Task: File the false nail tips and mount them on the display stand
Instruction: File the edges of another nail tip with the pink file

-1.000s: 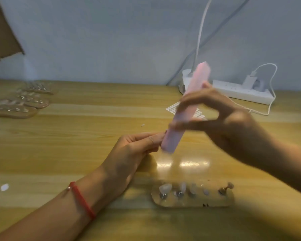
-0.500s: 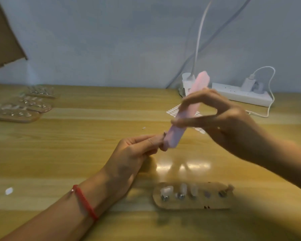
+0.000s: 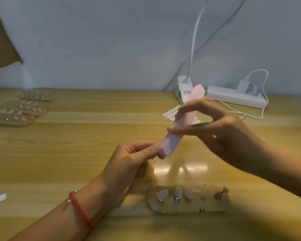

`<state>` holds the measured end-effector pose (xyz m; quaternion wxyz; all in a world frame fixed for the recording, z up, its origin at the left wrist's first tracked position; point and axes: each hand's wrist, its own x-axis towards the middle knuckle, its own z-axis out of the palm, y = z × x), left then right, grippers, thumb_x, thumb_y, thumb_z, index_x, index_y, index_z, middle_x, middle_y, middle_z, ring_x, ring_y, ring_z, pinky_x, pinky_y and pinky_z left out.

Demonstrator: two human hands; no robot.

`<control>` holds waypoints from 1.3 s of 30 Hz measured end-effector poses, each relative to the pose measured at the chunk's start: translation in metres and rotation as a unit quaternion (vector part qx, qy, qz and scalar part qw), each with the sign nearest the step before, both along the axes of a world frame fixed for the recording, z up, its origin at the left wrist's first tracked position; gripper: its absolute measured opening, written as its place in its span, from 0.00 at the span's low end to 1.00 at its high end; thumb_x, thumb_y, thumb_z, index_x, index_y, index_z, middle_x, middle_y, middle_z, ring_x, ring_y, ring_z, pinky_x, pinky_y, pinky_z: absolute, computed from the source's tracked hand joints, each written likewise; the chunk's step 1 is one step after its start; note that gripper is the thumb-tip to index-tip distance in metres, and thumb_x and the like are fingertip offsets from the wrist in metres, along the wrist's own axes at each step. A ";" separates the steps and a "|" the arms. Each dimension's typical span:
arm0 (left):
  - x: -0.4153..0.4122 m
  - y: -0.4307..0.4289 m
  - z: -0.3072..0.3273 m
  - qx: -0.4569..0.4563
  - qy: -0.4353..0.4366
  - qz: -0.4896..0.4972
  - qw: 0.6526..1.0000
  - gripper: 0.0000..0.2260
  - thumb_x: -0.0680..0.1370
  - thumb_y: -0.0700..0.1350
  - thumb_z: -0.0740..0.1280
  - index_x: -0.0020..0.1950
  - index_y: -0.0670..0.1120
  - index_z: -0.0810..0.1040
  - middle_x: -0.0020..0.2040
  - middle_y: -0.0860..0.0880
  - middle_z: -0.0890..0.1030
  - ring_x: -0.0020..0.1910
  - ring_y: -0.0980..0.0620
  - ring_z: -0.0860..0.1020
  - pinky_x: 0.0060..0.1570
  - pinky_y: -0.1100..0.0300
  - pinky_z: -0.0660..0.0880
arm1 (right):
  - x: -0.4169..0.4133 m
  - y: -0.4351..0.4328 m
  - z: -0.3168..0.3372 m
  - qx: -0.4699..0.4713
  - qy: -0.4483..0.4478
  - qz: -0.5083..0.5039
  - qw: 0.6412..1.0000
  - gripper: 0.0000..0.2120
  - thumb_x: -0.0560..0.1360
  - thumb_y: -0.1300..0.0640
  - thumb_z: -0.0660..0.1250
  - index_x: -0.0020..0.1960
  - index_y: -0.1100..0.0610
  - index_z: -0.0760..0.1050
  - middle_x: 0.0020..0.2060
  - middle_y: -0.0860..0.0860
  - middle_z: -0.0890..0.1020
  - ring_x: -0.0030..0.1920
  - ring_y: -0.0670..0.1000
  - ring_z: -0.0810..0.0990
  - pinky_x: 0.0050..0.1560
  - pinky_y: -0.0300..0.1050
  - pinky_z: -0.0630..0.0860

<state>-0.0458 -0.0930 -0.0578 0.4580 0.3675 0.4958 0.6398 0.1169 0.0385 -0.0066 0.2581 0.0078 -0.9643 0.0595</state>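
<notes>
Nail tip: hidden in the pinch of the left hand (image 3: 129,159); thumb and forefinger pressed together at the lower end of the file, tip itself too small to make out
Nail file (image 3: 181,122): pink buffer block, tilted, upper end far and right, lower end touching the left fingertips; blurred
Right hand (image 3: 221,129): thumb and fingers clamped round the file's middle
Display stand (image 3: 189,206): wooden strip, near centre on the table (image 3: 76,153); four pale tips mounted in a row, rightmost peg bare
Other stands (image 3: 19,110): three, far left, carrying tips
Sticker sheet (image 3: 172,113): white dots, behind the file
Power strip (image 3: 233,98): far right, white; charger plugged in
Left wrist: red cord bracelet (image 3: 80,209)
</notes>
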 end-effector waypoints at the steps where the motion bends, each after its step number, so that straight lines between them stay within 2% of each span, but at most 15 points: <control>1: 0.001 0.000 0.001 0.001 -0.010 -0.012 1.000 0.09 0.64 0.48 0.74 0.41 0.46 0.87 0.42 0.46 0.84 0.38 0.50 0.78 0.39 0.62 0.71 | -0.001 -0.005 -0.002 0.009 -0.014 0.014 1.000 0.21 0.75 0.68 0.65 0.60 0.47 0.79 0.58 0.53 0.77 0.62 0.53 0.74 0.64 0.54 0.71; 3: 0.002 -0.001 0.004 0.005 -0.034 -0.035 0.999 0.11 0.63 0.49 0.72 0.42 0.46 0.87 0.39 0.47 0.85 0.37 0.54 0.82 0.34 0.65 0.75 | -0.003 -0.011 -0.010 0.058 -0.036 0.046 0.997 0.20 0.74 0.66 0.68 0.61 0.46 0.79 0.59 0.52 0.76 0.64 0.53 0.74 0.70 0.59 0.66; 7: 0.001 0.001 0.002 0.003 -0.021 0.004 1.000 0.10 0.65 0.48 0.70 0.42 0.48 0.87 0.41 0.48 0.85 0.40 0.57 0.79 0.40 0.65 0.73 | -0.005 -0.001 0.001 0.033 0.007 -0.003 0.999 0.21 0.74 0.74 0.66 0.57 0.52 0.82 0.56 0.58 0.78 0.58 0.60 0.77 0.59 0.59 0.72; 10: 0.002 0.000 0.004 0.012 -0.046 -0.024 0.999 0.09 0.65 0.46 0.69 0.41 0.46 0.87 0.39 0.47 0.85 0.37 0.55 0.82 0.35 0.66 0.76 | -0.007 -0.016 -0.013 0.040 -0.003 0.060 0.997 0.20 0.74 0.70 0.63 0.57 0.49 0.81 0.56 0.59 0.79 0.61 0.60 0.76 0.69 0.63 0.64; 13: 0.002 0.001 0.003 0.001 -0.038 0.009 0.999 0.09 0.65 0.48 0.70 0.41 0.48 0.87 0.42 0.47 0.85 0.43 0.53 0.79 0.43 0.63 0.72 | -0.003 -0.004 -0.002 0.023 0.011 0.010 1.000 0.20 0.76 0.68 0.61 0.57 0.49 0.82 0.55 0.58 0.79 0.58 0.59 0.77 0.61 0.60 0.72; 14: 0.001 0.002 0.002 0.001 -0.033 0.014 0.999 0.09 0.65 0.48 0.70 0.41 0.48 0.87 0.41 0.48 0.85 0.43 0.53 0.79 0.43 0.63 0.71 | -0.003 -0.004 0.000 0.012 0.014 -0.002 1.000 0.18 0.77 0.67 0.60 0.58 0.51 0.82 0.55 0.57 0.78 0.58 0.59 0.76 0.59 0.58 0.73; 17: 0.002 0.001 0.004 0.004 -0.043 -0.021 0.999 0.08 0.64 0.42 0.72 0.40 0.46 0.87 0.38 0.47 0.85 0.36 0.55 0.81 0.34 0.66 0.76 | -0.006 -0.017 -0.014 0.054 -0.018 0.039 0.998 0.17 0.77 0.64 0.61 0.60 0.48 0.80 0.57 0.54 0.77 0.60 0.56 0.75 0.67 0.58 0.67; 18: 0.002 0.000 0.004 0.005 -0.043 -0.021 0.999 0.10 0.61 0.39 0.74 0.41 0.45 0.87 0.39 0.47 0.85 0.36 0.55 0.81 0.34 0.66 0.76 | -0.006 -0.016 -0.013 0.057 -0.024 0.036 0.997 0.18 0.77 0.65 0.62 0.60 0.48 0.80 0.57 0.54 0.78 0.60 0.55 0.75 0.66 0.57 0.68; 21: 0.001 0.002 0.003 0.007 -0.029 0.004 1.000 0.13 0.58 0.44 0.76 0.42 0.47 0.87 0.43 0.48 0.85 0.41 0.58 0.80 0.41 0.68 0.75 | -0.002 -0.003 -0.001 0.000 0.008 -0.028 1.000 0.18 0.75 0.69 0.65 0.58 0.51 0.81 0.56 0.56 0.78 0.58 0.56 0.76 0.56 0.54 0.75; 24: 0.001 0.002 0.003 0.003 -0.042 -0.014 0.999 0.12 0.58 0.43 0.76 0.41 0.46 0.87 0.40 0.47 0.85 0.37 0.55 0.81 0.35 0.66 0.76 | -0.007 -0.020 -0.015 0.019 0.007 0.034 0.999 0.16 0.80 0.65 0.60 0.59 0.51 0.81 0.56 0.56 0.78 0.60 0.56 0.75 0.66 0.60 0.68; 26: 0.001 0.001 0.003 0.002 -0.032 -0.008 0.999 0.13 0.58 0.50 0.75 0.41 0.47 0.87 0.39 0.48 0.85 0.37 0.56 0.80 0.37 0.65 0.75 | -0.008 -0.016 -0.016 0.038 -0.001 0.049 0.998 0.15 0.79 0.64 0.60 0.58 0.51 0.81 0.56 0.57 0.78 0.59 0.56 0.76 0.65 0.57 0.68; 30: 0.001 0.000 0.003 0.010 0.027 0.007 1.000 0.12 0.62 0.54 0.74 0.41 0.50 0.87 0.36 0.52 0.82 0.39 0.61 0.77 0.46 0.62 0.67 | 0.006 0.042 0.013 -0.005 0.068 -0.145 0.987 0.17 0.75 0.71 0.66 0.60 0.57 0.77 0.56 0.60 0.78 0.55 0.59 0.78 0.56 0.54 0.77; 32: 0.000 0.000 0.003 0.016 0.029 0.003 0.999 0.14 0.62 0.56 0.72 0.44 0.52 0.87 0.37 0.54 0.83 0.39 0.64 0.78 0.47 0.63 0.68 | 0.020 0.055 0.016 -0.009 0.098 -0.186 0.978 0.18 0.74 0.71 0.67 0.61 0.56 0.75 0.55 0.60 0.78 0.54 0.60 0.78 0.54 0.53 0.77; 35: -0.003 0.002 0.001 0.019 0.019 -0.004 1.000 0.15 0.61 0.56 0.74 0.45 0.54 0.86 0.41 0.56 0.84 0.39 0.67 0.79 0.41 0.73 0.73 | 0.029 0.040 0.012 -0.016 0.114 -0.161 0.980 0.17 0.75 0.68 0.66 0.60 0.54 0.76 0.55 0.57 0.78 0.54 0.58 0.78 0.54 0.50 0.77; 39: -0.002 0.004 -0.004 0.032 0.016 -0.007 0.999 0.13 0.61 0.52 0.78 0.43 0.52 0.86 0.42 0.55 0.84 0.41 0.64 0.80 0.39 0.73 0.73 | 0.026 -0.001 -0.006 0.004 0.078 -0.086 0.993 0.17 0.76 0.65 0.64 0.60 0.48 0.76 0.58 0.55 0.77 0.61 0.55 0.75 0.62 0.43 0.73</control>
